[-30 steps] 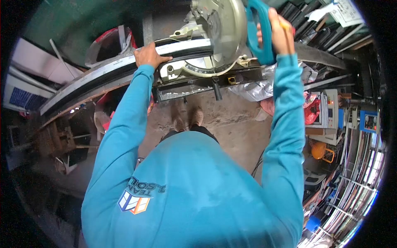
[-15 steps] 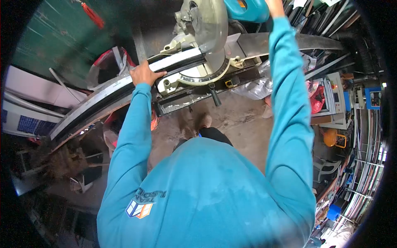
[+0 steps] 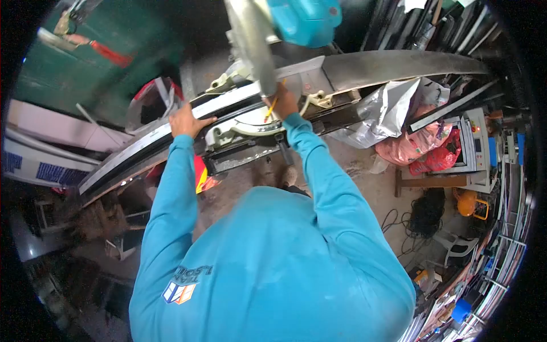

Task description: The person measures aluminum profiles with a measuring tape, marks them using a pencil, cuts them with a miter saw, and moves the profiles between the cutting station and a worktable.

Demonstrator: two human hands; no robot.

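Observation:
A miter saw with a teal motor housing and a clear blade guard stands in front of me. A long white-and-dark metal profile lies across its base, running out to the left. My left hand grips the profile left of the saw, thumb stretched along it. Near the profile's right end, just below the blade guard, my right hand holds a yellow pencil, its lower end over the saw's round table. The guard hides part of the right fingers.
A long grey support extends to the right. Plastic bags lie below it, beside a control box. A black cable heap is on the floor. Metal lengths stand at the back right, and shelving lines the right side.
My right hand has come down and left from the saw's upper right side to the profile's end, and a yellow pencil now shows in it. The left hand stays on the profile.

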